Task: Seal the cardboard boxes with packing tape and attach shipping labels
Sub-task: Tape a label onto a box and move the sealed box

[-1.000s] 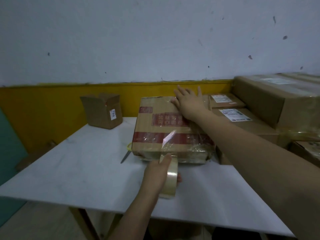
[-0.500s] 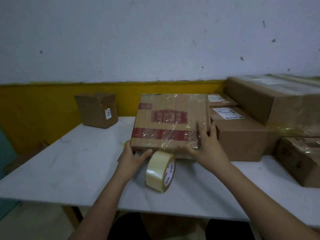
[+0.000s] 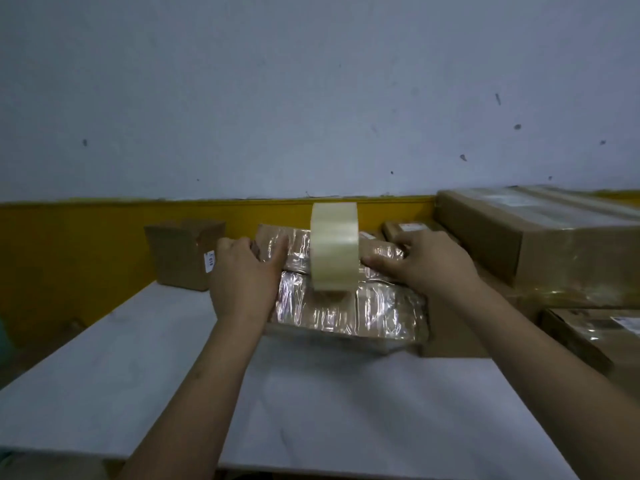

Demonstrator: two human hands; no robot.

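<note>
Half a second back the tape roll (image 3: 334, 245) lay on its side on the white table (image 3: 138, 358) in front of the box; now it stands on edge atop the cardboard box (image 3: 349, 310) at frame centre, both hands having shifted to the box's upper face. Left of centre, the left hand (image 3: 244, 271) grips the box's left end, fingers curled over the far edge and thumb laid along the top, probably steadying it. Right of the roll, the right hand (image 3: 420, 263) presses down with fingers spread (likely smoothing film). Glossy, wrinkled clear tape already covers most of the box; no label shows on it.
</note>
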